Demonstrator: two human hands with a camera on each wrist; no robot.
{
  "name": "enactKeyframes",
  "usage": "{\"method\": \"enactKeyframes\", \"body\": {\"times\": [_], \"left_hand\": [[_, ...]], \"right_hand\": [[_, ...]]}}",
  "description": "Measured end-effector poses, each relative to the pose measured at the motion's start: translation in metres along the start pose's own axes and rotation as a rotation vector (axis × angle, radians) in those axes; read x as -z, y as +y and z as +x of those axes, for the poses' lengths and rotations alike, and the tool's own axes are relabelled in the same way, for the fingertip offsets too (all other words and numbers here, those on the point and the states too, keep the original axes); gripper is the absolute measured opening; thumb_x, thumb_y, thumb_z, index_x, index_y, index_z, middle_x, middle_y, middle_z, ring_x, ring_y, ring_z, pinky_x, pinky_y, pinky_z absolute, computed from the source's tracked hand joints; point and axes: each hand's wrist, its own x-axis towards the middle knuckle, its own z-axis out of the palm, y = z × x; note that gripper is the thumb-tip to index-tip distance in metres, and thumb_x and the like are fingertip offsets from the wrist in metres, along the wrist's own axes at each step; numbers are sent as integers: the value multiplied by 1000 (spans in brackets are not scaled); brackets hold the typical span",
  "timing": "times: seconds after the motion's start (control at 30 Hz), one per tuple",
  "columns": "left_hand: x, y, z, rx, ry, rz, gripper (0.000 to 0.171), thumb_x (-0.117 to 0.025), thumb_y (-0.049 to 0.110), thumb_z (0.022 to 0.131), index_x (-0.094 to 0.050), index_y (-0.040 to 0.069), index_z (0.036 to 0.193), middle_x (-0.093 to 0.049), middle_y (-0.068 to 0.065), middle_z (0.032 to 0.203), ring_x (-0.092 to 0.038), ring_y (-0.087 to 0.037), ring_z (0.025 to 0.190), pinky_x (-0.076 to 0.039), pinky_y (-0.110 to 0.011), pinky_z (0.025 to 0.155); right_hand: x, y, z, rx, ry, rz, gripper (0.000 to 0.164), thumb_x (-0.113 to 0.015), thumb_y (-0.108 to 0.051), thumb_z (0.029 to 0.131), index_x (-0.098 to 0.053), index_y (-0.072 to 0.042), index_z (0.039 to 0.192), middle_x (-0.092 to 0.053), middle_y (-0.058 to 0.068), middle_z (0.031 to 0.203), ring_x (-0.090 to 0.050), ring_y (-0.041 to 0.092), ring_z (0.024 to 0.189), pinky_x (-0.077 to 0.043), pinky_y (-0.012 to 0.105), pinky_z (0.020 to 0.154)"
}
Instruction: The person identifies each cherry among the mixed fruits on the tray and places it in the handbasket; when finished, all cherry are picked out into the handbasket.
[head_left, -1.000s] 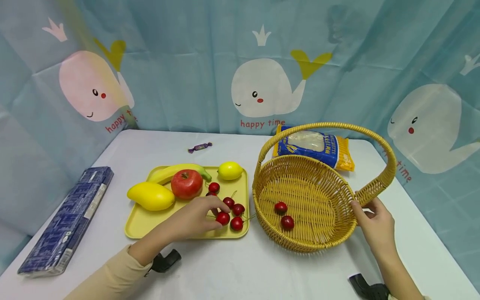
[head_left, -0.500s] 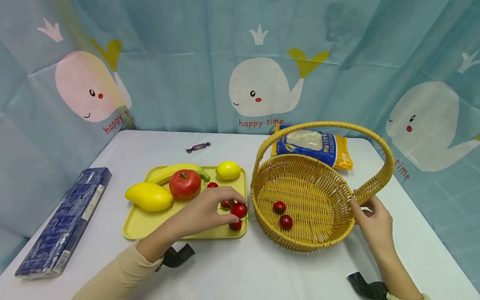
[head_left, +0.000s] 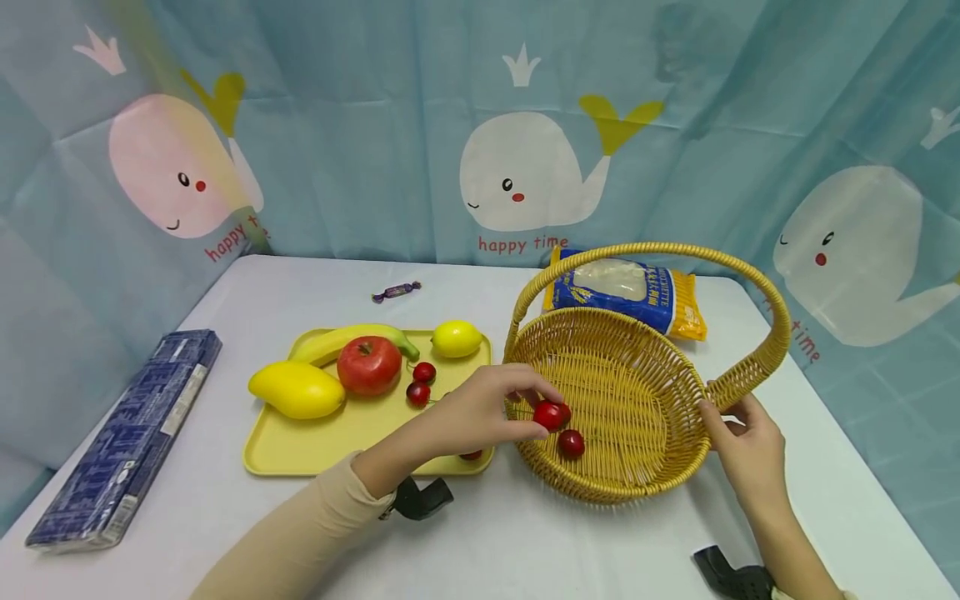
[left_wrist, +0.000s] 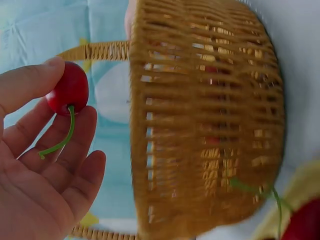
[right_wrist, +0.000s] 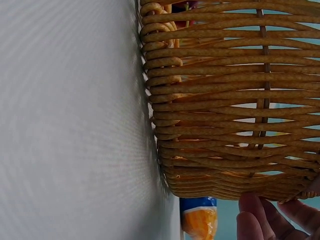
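In the head view my left hand (head_left: 480, 408) is over the left rim of a wicker basket (head_left: 622, 392). Thumb and fingertips pinch a red cherry (head_left: 547, 415); the left wrist view shows this cherry (left_wrist: 69, 87) with its green stem hanging. Inside the basket lies one cherry (head_left: 571, 444), and another is partly hidden behind the held one. My right hand (head_left: 750, 450) grips the basket's right rim near the handle's base, thumb on top. More cherries (head_left: 418, 394) lie on a yellow tray (head_left: 300, 450), some hidden by my left arm.
On the tray are a mango (head_left: 297, 390), a banana (head_left: 348, 337), an apple (head_left: 369, 366) and a lemon (head_left: 457, 339). A wrapped candy (head_left: 397, 292) lies behind it. Left stands a long blue packet (head_left: 127, 442); a blue-and-yellow bag (head_left: 652, 296) lies behind the basket.
My left hand has picked up a cherry from the tray and carried it right, over the basket's left rim. The right hand keeps its hold on the basket.
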Motion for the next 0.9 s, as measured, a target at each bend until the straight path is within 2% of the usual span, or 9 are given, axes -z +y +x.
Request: {"method": "enactKeyframes", "body": {"times": [0.17, 0.3, 0.43, 0.57, 0.67, 0.9], "left_hand": [[-20, 3, 24, -7, -49, 29, 31, -73, 19, 80, -64, 15, 109, -62, 9, 105, -53, -3, 91, -47, -19, 79], [-36, 7, 40, 27, -102, 94, 31, -72, 21, 80, -64, 16, 110, -62, 11, 105, -53, 1, 92, -44, -15, 79], [-53, 8, 52, 50, -161, 150, 31, -73, 20, 80, -64, 16, 110, -61, 12, 103, -53, 3, 89, -41, -11, 78], [-67, 9, 62, 66, -205, 181, 30, -73, 20, 80, -65, 16, 108, -61, 13, 100, -51, 5, 86, -40, -6, 73], [-73, 10, 68, 88, -222, 207, 28, -74, 20, 79, -65, 17, 106, -60, 14, 97, -51, 4, 85, -40, -6, 70], [-87, 6, 77, 101, -316, 361, 26, -76, 22, 77, -66, 20, 100, -60, 14, 91, -51, 2, 82, -37, -9, 69]], "right_hand": [[0, 2, 0, 4, 5, 12, 39, -60, -24, 90, -53, -3, 122, -55, 4, 93, -58, 2, 64, -50, 17, 50], [-1, 12, 3, 9, 3, -14, 41, -60, -29, 89, -53, -6, 123, -55, 3, 94, -59, 3, 65, -51, 21, 50], [-2, 25, 6, 27, 1, -43, 42, -59, -34, 89, -53, -9, 122, -55, 0, 95, -60, 4, 66, -52, 23, 50], [-2, 28, 5, 37, -7, -27, 41, -59, -33, 90, -53, -8, 122, -55, 0, 95, -61, 6, 67, -51, 22, 50], [-2, 23, 4, 20, -6, -16, 40, -60, -29, 90, -53, -7, 122, -55, -2, 95, -60, 4, 67, -51, 20, 50], [1, -2, -1, -18, -4, -21, 38, -60, -24, 90, -53, -4, 122, -54, -9, 88, -58, -2, 64, -50, 17, 51]]}}
